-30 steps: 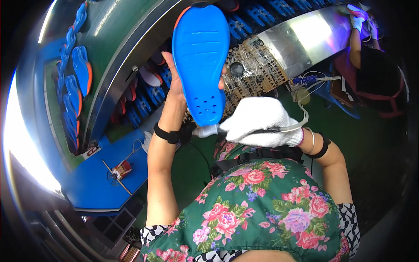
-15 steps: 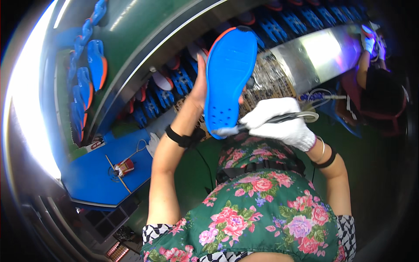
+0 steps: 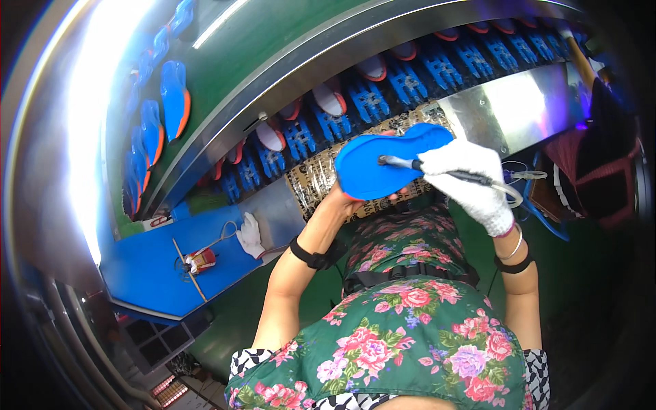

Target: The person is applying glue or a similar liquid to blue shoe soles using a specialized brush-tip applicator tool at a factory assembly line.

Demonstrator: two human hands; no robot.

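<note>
A blue shoe sole lies tilted sideways in front of me, its smooth face toward me and its wide end at the left. My bare left hand grips it from below and behind; most of those fingers are hidden by the sole. In a white glove, my right hand is closed around a brush with a pale tube trailing from its back end. The bristles touch, or nearly touch, the sole's face near its middle.
Beyond my hands runs a row of blue racks with soles, beside a tape-wrapped cardboard edge and a metal plate. A green belt carries more soles. At left, a blue table holds a small red container and a white glove. A co-worker is at right.
The sole has swung from upright to nearly sideways and come lower. The brush has moved from its perforated end up to its middle. The view has shifted a little.
</note>
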